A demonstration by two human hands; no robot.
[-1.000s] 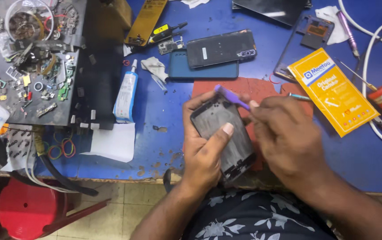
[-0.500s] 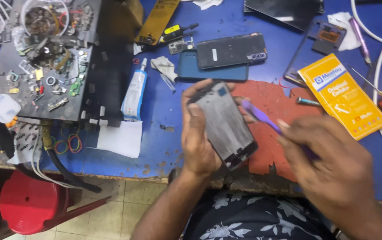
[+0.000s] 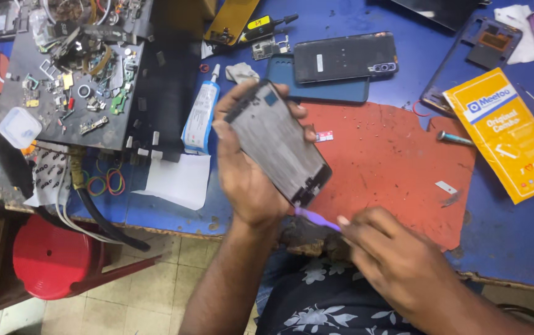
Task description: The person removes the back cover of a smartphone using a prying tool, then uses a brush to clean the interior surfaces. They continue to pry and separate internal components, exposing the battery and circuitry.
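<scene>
**Phone frame tilted up, pry tool at its lower corner**

We see the left hand (image 3: 248,167) lift a flat grey phone frame (image 3: 279,146) above the table (image 3: 366,87), fingers wrapped round its long edges, face tilted toward us, likely to expose the lower edge. The right hand (image 3: 397,260) has its fingers pinching a slim purple plastic pry tool (image 3: 316,218), tip touching the frame's bottom corner. Below lies a worn red mat (image 3: 391,161), rough and speckled. A white glue tube (image 3: 200,115) rests just left; a glossy yellow packet (image 3: 506,133) lies well right.
</scene>
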